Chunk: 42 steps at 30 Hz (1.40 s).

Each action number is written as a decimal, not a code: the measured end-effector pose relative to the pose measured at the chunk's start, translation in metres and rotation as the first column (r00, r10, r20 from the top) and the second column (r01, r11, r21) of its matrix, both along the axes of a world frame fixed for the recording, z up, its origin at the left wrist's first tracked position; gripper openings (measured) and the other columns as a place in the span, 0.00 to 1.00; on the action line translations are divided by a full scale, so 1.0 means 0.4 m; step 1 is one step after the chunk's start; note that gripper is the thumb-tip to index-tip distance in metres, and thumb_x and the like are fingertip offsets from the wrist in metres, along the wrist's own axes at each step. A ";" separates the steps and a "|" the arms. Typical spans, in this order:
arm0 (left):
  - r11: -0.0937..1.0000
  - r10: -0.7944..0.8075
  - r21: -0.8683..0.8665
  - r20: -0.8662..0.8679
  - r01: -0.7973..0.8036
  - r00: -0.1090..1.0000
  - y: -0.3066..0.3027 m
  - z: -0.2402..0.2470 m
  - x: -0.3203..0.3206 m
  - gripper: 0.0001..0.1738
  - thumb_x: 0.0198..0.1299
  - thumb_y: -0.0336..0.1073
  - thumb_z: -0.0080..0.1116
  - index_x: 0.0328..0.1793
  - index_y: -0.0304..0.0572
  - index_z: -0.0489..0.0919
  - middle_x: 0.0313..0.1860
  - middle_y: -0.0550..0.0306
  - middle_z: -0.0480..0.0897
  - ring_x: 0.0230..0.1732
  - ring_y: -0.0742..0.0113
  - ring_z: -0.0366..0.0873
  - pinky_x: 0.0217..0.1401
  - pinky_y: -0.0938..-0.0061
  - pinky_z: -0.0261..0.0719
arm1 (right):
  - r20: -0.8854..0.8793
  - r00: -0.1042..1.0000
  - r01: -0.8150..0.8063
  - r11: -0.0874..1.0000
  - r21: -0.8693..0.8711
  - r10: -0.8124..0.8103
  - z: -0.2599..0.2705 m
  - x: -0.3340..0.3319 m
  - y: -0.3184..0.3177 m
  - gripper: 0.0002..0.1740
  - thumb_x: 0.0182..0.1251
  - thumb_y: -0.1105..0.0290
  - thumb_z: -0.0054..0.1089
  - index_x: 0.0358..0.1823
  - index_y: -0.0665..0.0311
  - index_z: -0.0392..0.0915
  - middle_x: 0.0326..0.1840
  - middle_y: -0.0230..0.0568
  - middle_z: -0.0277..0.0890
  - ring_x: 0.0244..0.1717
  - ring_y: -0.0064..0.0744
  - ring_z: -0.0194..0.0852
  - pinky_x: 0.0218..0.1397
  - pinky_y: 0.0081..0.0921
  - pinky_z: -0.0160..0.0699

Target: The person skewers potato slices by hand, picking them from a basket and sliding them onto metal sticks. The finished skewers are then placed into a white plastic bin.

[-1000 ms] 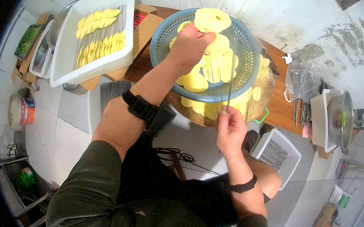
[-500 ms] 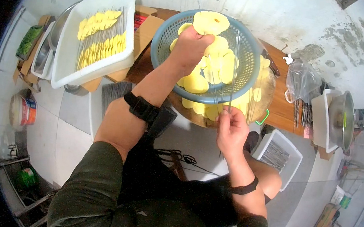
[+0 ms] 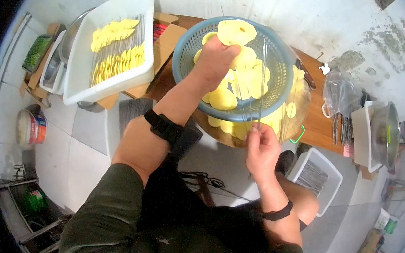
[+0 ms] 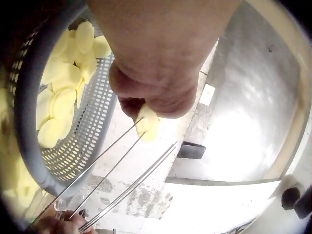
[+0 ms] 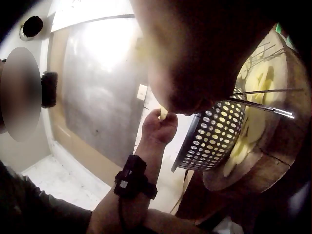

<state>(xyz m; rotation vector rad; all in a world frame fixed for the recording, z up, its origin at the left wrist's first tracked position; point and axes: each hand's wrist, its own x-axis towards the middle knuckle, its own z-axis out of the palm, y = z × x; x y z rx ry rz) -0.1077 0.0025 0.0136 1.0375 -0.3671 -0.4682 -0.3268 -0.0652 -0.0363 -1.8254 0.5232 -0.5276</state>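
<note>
Above the blue-grey basket, the left hand pinches a pale yellow slice between thumb and fingers. In the left wrist view two thin metal skewers reach that slice. Their other ends are in the fingers of the right hand, at the basket's near rim, along with more skewers whose tips are free. Several yellow slices lie in the basket. More slices rest on the round wooden board beneath it.
At the left, a white tub holds rows of skewered slices. A knife, plastic bag and dark skewers lie right of the basket. Farther right are a metal bowl and, lower, a white bin of skewers.
The whole head view has shifted slightly, so everything sits a little lower and farther right. Both hands keep their grips, with little visible movement relative to the basket.
</note>
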 end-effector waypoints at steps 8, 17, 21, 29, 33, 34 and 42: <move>1.000 0.017 -0.016 0.012 -0.017 1.000 -0.005 -0.012 0.007 0.15 0.61 0.25 0.51 0.54 0.33 0.75 0.45 0.59 0.81 0.42 0.75 0.79 0.43 0.79 0.78 | 0.003 1.000 -0.005 0.999 0.034 0.005 -0.016 0.002 -0.010 0.07 0.72 0.72 0.52 0.41 0.70 0.75 0.26 0.29 0.74 0.27 0.13 0.66 0.32 0.13 0.67; 0.995 0.041 0.085 0.083 -0.048 0.996 -0.012 -0.010 -0.015 0.11 0.61 0.26 0.53 0.49 0.34 0.78 0.38 0.63 0.82 0.36 0.78 0.78 0.39 0.80 0.77 | 0.003 1.000 0.004 0.989 0.146 -0.004 0.024 0.019 -0.003 0.08 0.72 0.71 0.53 0.41 0.71 0.76 0.25 0.28 0.74 0.27 0.14 0.67 0.33 0.16 0.69; 0.997 0.031 0.064 0.080 -0.037 0.996 -0.018 -0.004 -0.023 0.13 0.61 0.27 0.53 0.52 0.35 0.76 0.43 0.61 0.82 0.39 0.77 0.78 0.41 0.80 0.77 | -0.014 1.000 -0.002 0.987 0.163 0.004 0.034 0.015 -0.012 0.09 0.72 0.71 0.53 0.42 0.71 0.76 0.26 0.29 0.75 0.28 0.14 0.68 0.33 0.16 0.69; 1.000 0.028 -0.012 0.066 -0.027 0.997 -0.025 -0.015 -0.033 0.16 0.62 0.26 0.52 0.56 0.36 0.74 0.47 0.60 0.80 0.44 0.75 0.78 0.47 0.78 0.78 | -0.035 0.999 -0.013 0.943 0.333 0.026 0.037 0.006 -0.014 0.09 0.72 0.72 0.52 0.44 0.71 0.75 0.27 0.29 0.75 0.27 0.13 0.67 0.31 0.14 0.67; 1.000 0.010 -0.012 0.060 -0.009 0.998 -0.021 -0.013 -0.033 0.16 0.62 0.26 0.51 0.56 0.36 0.74 0.47 0.60 0.80 0.45 0.76 0.78 0.48 0.78 0.77 | -0.036 0.999 -0.021 0.934 0.358 0.036 0.043 0.006 -0.011 0.08 0.72 0.72 0.52 0.44 0.71 0.75 0.27 0.28 0.75 0.25 0.13 0.66 0.30 0.14 0.67; 0.999 0.007 -0.038 0.068 -0.005 0.998 -0.023 -0.015 -0.034 0.16 0.62 0.26 0.51 0.56 0.36 0.75 0.47 0.60 0.80 0.45 0.76 0.78 0.48 0.78 0.77 | -0.040 0.999 -0.019 0.933 0.358 0.035 0.043 0.006 -0.010 0.08 0.72 0.72 0.52 0.44 0.71 0.75 0.26 0.28 0.75 0.25 0.13 0.66 0.29 0.14 0.66; 0.991 -0.013 0.130 0.158 -0.008 0.987 -0.028 -0.031 -0.063 0.15 0.60 0.28 0.54 0.54 0.37 0.76 0.44 0.61 0.81 0.43 0.75 0.78 0.47 0.78 0.77 | 0.001 1.000 0.003 0.922 0.388 -0.003 0.043 0.023 -0.018 0.08 0.73 0.71 0.52 0.42 0.70 0.75 0.26 0.28 0.73 0.25 0.13 0.65 0.29 0.14 0.66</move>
